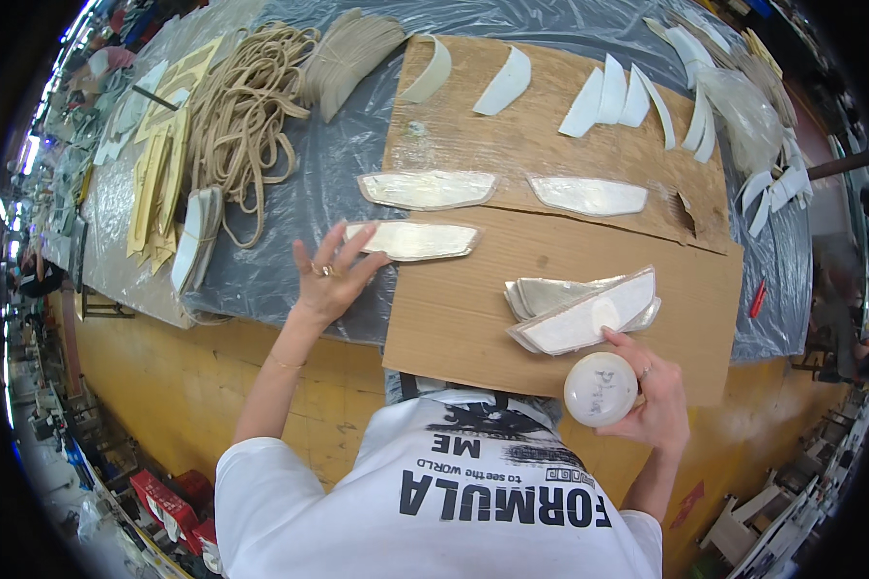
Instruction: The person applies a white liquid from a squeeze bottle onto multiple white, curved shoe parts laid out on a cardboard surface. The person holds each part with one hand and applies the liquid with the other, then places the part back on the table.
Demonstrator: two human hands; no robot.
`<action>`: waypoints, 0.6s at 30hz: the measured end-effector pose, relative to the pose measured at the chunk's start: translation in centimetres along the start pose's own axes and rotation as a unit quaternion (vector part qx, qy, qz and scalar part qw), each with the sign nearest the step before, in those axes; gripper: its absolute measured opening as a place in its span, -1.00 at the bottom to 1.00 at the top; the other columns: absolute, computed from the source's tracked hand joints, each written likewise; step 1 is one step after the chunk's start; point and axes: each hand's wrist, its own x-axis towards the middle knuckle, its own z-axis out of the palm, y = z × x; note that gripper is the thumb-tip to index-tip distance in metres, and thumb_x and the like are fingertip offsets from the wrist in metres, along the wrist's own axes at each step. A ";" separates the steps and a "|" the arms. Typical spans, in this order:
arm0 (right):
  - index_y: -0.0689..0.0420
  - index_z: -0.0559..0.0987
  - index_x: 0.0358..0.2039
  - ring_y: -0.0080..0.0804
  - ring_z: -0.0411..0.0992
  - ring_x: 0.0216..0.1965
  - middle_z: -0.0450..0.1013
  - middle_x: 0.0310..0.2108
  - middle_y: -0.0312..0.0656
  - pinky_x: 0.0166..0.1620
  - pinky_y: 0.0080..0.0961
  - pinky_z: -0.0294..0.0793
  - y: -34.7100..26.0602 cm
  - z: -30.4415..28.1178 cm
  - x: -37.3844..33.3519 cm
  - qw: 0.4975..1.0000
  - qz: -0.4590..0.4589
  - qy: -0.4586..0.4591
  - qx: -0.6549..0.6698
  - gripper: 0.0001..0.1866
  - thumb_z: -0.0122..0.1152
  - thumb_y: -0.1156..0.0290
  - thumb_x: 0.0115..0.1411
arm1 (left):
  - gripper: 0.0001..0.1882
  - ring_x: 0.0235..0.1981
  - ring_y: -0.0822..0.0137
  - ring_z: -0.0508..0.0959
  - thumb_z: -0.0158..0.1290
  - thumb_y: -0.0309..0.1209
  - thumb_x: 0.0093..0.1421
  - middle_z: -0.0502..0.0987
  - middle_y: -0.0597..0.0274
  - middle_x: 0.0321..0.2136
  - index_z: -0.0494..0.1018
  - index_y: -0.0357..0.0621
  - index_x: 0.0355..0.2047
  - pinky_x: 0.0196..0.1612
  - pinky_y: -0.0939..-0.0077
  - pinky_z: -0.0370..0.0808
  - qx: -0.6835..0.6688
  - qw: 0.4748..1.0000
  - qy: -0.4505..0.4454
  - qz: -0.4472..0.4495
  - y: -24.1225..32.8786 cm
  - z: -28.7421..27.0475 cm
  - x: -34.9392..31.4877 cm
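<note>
My left hand (333, 280) has its fingers spread, with the fingertips and thumb at the left end of a white curved panel with a beige edge (425, 240). That panel lies flat across the cardboard's left edge. My right hand (658, 391) grips a round white container (601, 389) with dark handwriting on top. One finger of the same hand reaches to the lower edge of a similar panel (589, 314), tilted on top of a small stack (541, 294). Farther back lie two more such panels, one on the left (430, 188) and one on the right (589, 196).
The cardboard (454, 328) covers part of a plastic-wrapped table (338, 183). Several white curved strips (608, 92) lie at the back. A heap of beige cord (246, 106) and bundled pieces (352, 58) sit at the left. A red pen-like tool (757, 299) rests at the right.
</note>
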 end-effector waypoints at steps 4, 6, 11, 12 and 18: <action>0.25 0.52 -0.12 -0.25 0.50 -0.02 0.47 0.04 0.02 -0.04 -0.37 0.50 2.1 0.3 -1.0 0.960 0.015 0.034 0.277 -0.20 0.62 0.05 -0.35 | -0.83 0.38 0.14 0.11 0.29 -0.02 0.03 0.36 0.40 0.24 0.62 0.32 -0.44 0.42 -0.03 -0.57 -0.150 0.980 -0.059 -0.119 0.1 -1.5 0.7; 0.26 0.46 -0.04 -0.21 0.41 0.03 0.40 0.05 0.06 0.00 -0.37 0.46 3.5 0.8 -1.6 0.915 0.004 0.092 0.393 -0.17 0.57 0.05 -0.28 | -0.86 0.37 0.15 0.13 0.32 -0.09 0.02 0.39 0.34 0.21 0.64 0.28 -0.48 0.42 -0.04 -0.52 -0.203 0.954 -0.051 -0.216 0.9 -2.3 1.0; 0.24 0.39 0.03 -0.18 0.30 0.03 0.32 -0.08 0.01 -0.14 -0.45 0.41 5.8 1.4 -2.1 0.842 -0.075 0.208 0.493 -0.20 0.42 0.07 -0.19 | -0.87 0.34 0.12 0.17 0.39 -0.31 -0.05 0.41 0.28 0.16 0.62 0.14 -0.55 0.42 -0.03 -0.46 -0.226 0.936 -0.080 -0.257 3.0 -1.8 2.1; 0.24 0.39 0.03 -0.17 0.31 0.03 0.32 -0.08 0.02 -0.14 -0.47 0.41 6.0 1.3 -2.1 0.828 -0.076 0.210 0.514 -0.19 0.41 0.06 -0.20 | -0.85 0.34 0.11 0.18 0.40 -0.34 -0.07 0.40 0.28 0.15 0.60 0.12 -0.57 0.42 -0.04 -0.45 -0.218 0.941 -0.089 -0.243 3.2 -1.6 2.2; 0.27 0.41 0.00 -0.23 0.35 -0.08 0.37 -0.10 0.00 -0.31 -0.51 0.45 5.3 0.9 -1.8 0.792 -0.072 0.274 0.540 -0.19 0.42 0.04 -0.23 | -0.66 0.30 0.01 0.22 0.39 -0.29 -0.11 0.36 0.18 0.07 0.38 0.01 -0.51 0.40 -0.14 -0.32 -0.260 0.914 -0.045 -0.307 2.7 -2.3 2.2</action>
